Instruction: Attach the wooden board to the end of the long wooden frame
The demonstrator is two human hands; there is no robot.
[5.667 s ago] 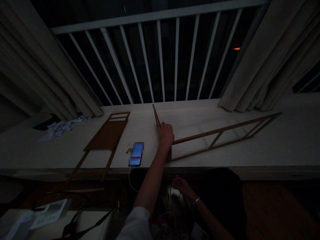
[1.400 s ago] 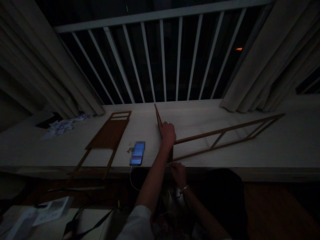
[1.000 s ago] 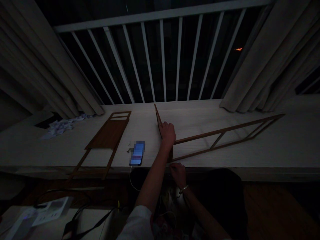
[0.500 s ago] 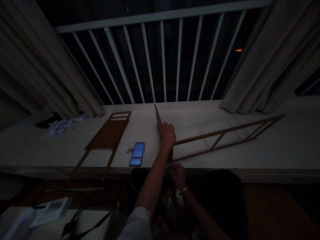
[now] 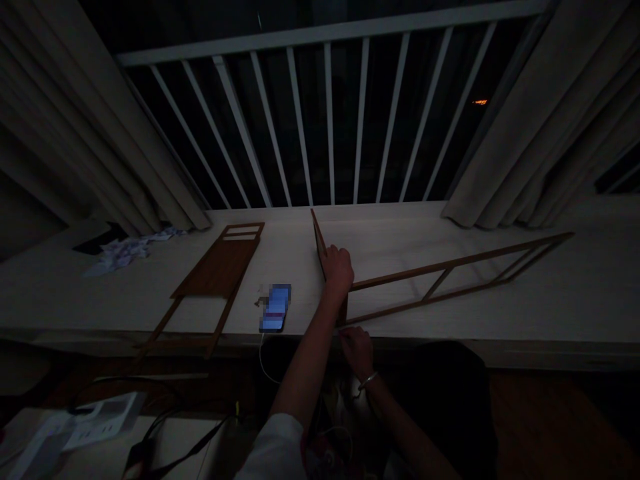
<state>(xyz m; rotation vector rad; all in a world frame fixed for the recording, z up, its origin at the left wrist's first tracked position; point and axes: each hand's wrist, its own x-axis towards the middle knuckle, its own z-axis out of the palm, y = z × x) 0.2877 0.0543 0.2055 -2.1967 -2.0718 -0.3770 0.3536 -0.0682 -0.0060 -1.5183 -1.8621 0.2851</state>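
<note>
My left hand (image 5: 338, 270) grips a thin wooden strip (image 5: 318, 237) that rises at the near end of a long ladder-like wooden frame (image 5: 450, 264), which lies on the white sill (image 5: 400, 307). My right hand (image 5: 356, 350) sits just below, its fingers at the sill's front edge (image 5: 400, 339), close to the frame's lower corner. Darkness hides what those fingers touch. To the left of my arm lies a blue-lit phone (image 5: 275, 308), and beyond it a second wooden frame (image 5: 215, 268) with a solid brown panel.
White railing bars (image 5: 330, 120) stand behind the sill, with beige curtains (image 5: 500, 133) on the right and more (image 5: 85, 120) on the left. Crumpled paper (image 5: 123, 252) lies at the left. A white power strip (image 5: 103, 413) and dark cables sit low at the bottom left.
My right hand has risen from below the sill to its front edge since the oldest frame. Over the last second both hands hold still while the view drifts slightly.
</note>
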